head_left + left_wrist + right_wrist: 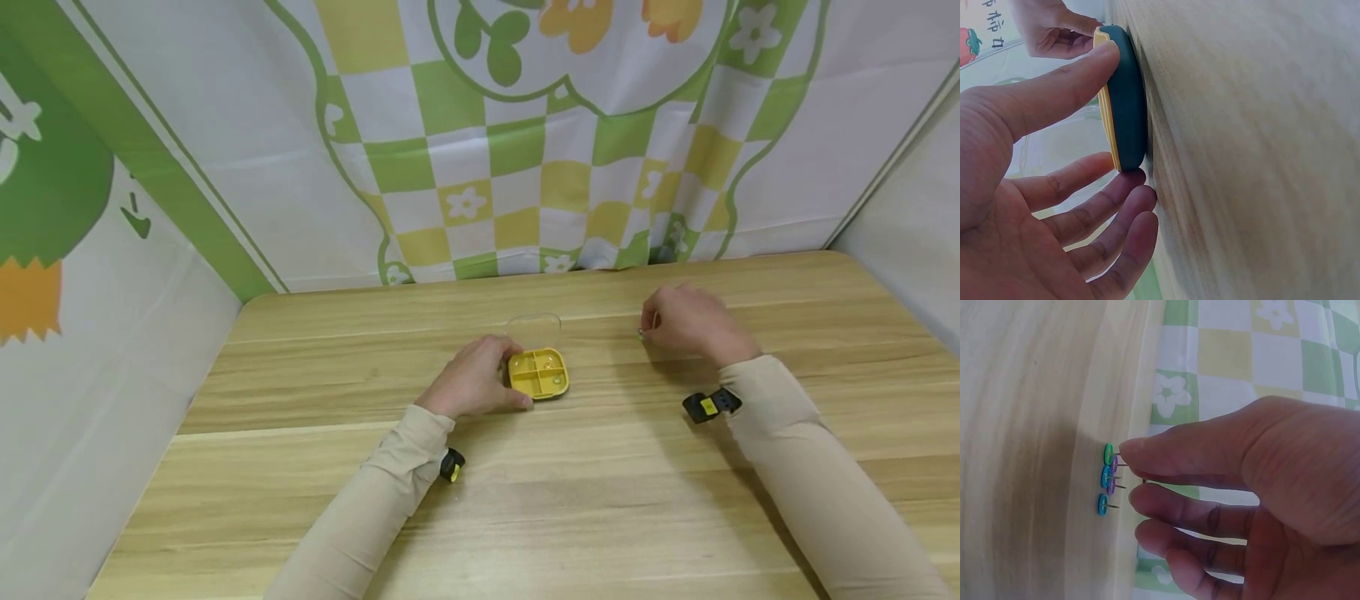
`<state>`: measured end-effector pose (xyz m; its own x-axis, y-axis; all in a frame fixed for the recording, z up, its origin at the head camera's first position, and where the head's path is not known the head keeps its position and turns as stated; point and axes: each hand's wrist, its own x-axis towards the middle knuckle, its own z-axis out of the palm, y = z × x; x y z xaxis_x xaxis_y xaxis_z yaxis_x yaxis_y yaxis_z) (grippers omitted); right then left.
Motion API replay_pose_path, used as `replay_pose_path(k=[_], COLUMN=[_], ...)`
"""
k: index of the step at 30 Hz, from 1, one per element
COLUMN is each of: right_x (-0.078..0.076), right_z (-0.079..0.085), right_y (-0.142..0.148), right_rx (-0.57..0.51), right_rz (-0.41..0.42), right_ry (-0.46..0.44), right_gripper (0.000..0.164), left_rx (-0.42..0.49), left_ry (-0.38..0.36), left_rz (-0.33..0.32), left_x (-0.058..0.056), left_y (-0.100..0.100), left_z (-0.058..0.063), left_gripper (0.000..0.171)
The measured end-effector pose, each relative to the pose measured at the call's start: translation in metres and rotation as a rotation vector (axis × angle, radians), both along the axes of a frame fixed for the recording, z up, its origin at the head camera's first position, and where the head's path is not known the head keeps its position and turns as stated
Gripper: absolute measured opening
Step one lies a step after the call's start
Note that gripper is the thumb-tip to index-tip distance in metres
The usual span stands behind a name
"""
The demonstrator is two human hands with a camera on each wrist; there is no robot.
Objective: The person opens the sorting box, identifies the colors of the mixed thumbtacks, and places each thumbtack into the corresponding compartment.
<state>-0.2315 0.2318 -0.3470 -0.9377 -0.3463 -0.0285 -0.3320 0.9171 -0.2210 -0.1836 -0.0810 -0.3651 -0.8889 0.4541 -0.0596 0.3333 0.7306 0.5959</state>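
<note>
A small pill box (538, 372), with yellow compartments over a dark teal base (1129, 100), sits on the table with its transparent lid (534, 327) raised at the back. My left hand (476, 379) grips it from the left, thumb on the near edge and fingertips at the far edge. Small round items show in its right-hand compartments. To the right, my right hand (686, 321) pinches the pin of a green thumbtack (1109, 454) between thumb and index finger. Beside it, blue thumbtacks (1103, 504) and purple thumbtacks (1112, 485) rest on their heads, pins up.
The wooden table (600, 500) stretches under both arms. Behind it hangs a green, yellow and white checked cloth (517, 150), with pale walls on both sides. Each wrist wears a black strap (712, 406).
</note>
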Motion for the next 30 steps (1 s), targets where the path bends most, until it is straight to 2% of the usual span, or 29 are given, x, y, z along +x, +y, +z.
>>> replay_pose_path(k=[17,30], right_x=[-0.0007,0.0019], right_z=[-0.0075,-0.0041], right_y=[-0.0035,-0.0067], right_rx=[-0.007,-0.006], right_rz=[0.004,0.005], right_ry=[-0.009,0.002], right_gripper=[0.012,0.013], left_rx=[0.011,0.010], left_ry=[-0.018,-0.011], left_rz=[0.015,0.010], left_x=[0.0006,0.0009], left_y=[0.0001,-0.0005], left_z=[-0.0010,-0.0003], left_gripper=[0.064,0.065])
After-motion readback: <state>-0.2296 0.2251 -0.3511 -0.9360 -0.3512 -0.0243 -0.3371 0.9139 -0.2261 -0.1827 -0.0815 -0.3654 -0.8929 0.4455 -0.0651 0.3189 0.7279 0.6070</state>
